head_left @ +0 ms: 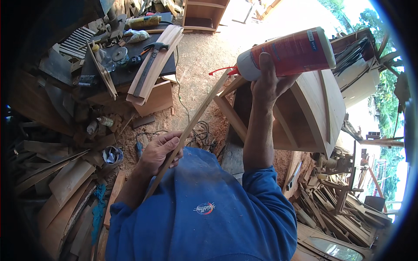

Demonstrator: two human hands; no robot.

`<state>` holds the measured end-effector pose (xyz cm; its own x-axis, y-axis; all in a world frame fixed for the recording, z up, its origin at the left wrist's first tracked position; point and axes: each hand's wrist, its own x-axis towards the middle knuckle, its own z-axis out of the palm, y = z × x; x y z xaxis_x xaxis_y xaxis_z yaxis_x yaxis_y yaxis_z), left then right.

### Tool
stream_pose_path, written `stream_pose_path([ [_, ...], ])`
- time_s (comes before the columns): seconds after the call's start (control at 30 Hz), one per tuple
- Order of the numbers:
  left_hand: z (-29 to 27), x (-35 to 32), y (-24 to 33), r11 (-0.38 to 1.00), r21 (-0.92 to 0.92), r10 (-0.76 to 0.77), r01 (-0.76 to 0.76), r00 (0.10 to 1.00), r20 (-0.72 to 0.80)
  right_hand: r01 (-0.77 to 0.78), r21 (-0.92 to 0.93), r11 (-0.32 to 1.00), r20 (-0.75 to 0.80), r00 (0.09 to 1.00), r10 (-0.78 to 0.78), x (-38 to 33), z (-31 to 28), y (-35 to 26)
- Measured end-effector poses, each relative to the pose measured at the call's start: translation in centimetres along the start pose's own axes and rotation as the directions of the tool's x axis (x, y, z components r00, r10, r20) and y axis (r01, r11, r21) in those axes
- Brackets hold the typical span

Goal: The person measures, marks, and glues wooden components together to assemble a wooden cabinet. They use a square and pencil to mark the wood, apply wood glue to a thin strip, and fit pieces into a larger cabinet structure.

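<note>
My left hand (157, 150) is closed around a long, thin wooden strip (199, 112). The strip runs slantwise from beside my blue shirt up to the far right. My right hand (271, 85) grips a big red and white glue bottle (291, 53), tipped nearly on its side with its base to the right. Its red nozzle (233, 71) points left, right by the strip's far end; whether they touch I cannot tell. A thin red cap strap sticks out from the nozzle. Behind my right forearm stands a pale wooden cabinet with curved edges (320, 108).
A hammer (156, 46) lies on boards (167, 39) atop a dark workbench (167, 67) at the far left. Scrap wood (72, 180) is heaped left, and more offcuts (335, 213) lie right. A cable (202, 135) and sawdust cover the floor. An open wooden cabinet (204, 15) stands far off.
</note>
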<state>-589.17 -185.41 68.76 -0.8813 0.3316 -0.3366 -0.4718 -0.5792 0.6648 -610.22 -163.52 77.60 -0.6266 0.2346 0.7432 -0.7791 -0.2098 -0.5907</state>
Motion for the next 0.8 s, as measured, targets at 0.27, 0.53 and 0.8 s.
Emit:
stream_pose_path([
  [0.27, 0.63, -0.18, 0.32, 1.000, 0.027, -0.008, 0.008, 1.000, -0.015, 0.057, -0.069, 0.996, -0.056, 0.997, -0.061, 0.02, -0.31, 0.71],
  [0.53, 0.29, -0.41, 0.10, 0.998, 0.059, -0.016, 0.018, 0.999, -0.038, 0.032, -0.037, 0.999, -0.016, 0.999, -0.033, -0.24, -0.12, 0.13],
  [0.8, 0.12, -0.54, -0.12, 0.998, 0.055, -0.005, 0.006, 1.000, -0.023, 0.028, -0.068, 0.997, -0.024, 0.999, -0.029, -0.22, -0.05, -0.14],
])
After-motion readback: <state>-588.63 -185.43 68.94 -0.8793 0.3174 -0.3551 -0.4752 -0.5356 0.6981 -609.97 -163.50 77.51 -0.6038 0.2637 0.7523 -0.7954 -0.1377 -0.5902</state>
